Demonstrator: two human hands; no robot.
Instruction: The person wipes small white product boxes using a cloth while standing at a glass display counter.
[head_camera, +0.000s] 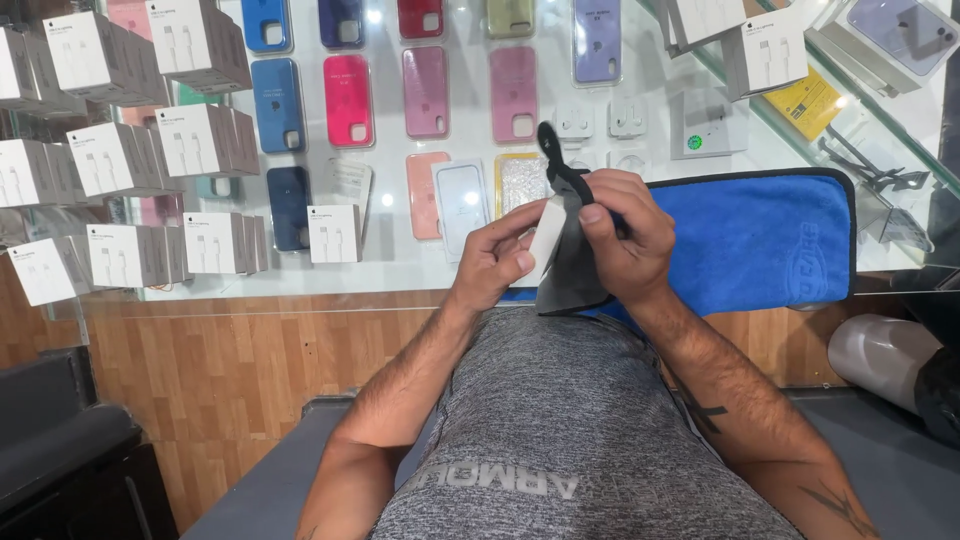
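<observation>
A small white slab-shaped item (548, 238), seemingly a phone or its box seen edge-on, sits between the two hands above the near edge of a glass display counter (400, 275). A dark grey cloth (570, 285) is wrapped against it and hangs below the hands, and a black strap or cord (553, 155) sticks up from behind the fingers. What exactly the white item is cannot be told.

The left hand (495, 262) is closed on the lower left side of the white item, thumb pressed on its face and fingers curled behind. The right hand (625, 235) is closed over the cloth and the top of the item, thumb pinching down on the upper edge, fingers folded around the black strap.

Just behind the right hand a blue microfibre towel (760, 240) with a dark border lies on the counter top. Under the glass, phone cases (350, 100) in blue, pink, red, purple and yellow lie in rows, with small white chargers (600, 118) to their right. White cable boxes (120, 160) are stacked at the left of the case, and more white boxes (765, 50) stand at the upper right beside a yellow packet (805, 103). Below the counter runs a wooden front panel (250, 360). The person's grey shirt (570, 420) fills the lower middle, and a white cylindrical object (880, 355) lies at the right edge.
</observation>
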